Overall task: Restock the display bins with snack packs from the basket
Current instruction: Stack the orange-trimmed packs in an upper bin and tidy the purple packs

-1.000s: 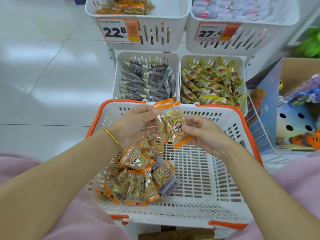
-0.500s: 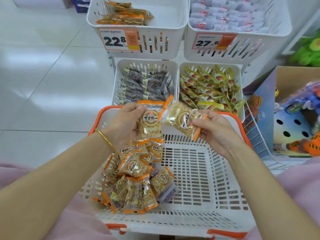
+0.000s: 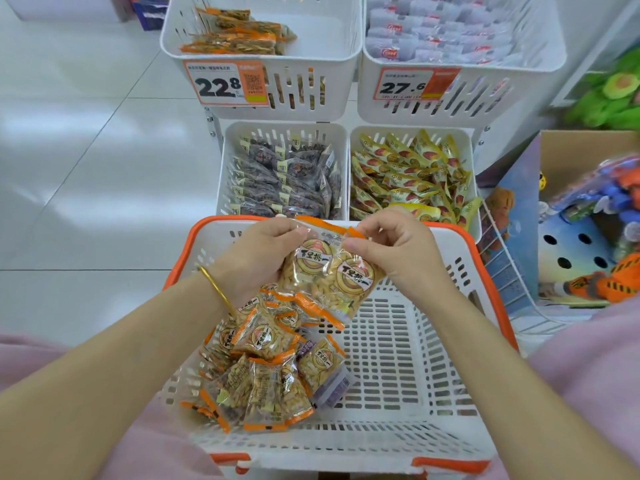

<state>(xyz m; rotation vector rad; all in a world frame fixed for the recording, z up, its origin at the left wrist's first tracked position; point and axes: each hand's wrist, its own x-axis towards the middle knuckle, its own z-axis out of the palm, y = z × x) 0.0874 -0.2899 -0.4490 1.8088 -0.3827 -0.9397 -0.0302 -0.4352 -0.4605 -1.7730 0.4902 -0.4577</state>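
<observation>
Packs (image 3: 329,275) now overlapped, pinched by left hand (image 3: 258,261), right hand (image 3: 401,252), basket (image 3: 398,375) maybe a dozen more

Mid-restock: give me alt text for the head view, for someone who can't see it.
The left hand and right hand hold two orange-edged snack packs above a white basket with an orange rim, where a pile of the same packs lies at its left side. Beyond it, the upper left display bin holds a few matching packs.
</observation>
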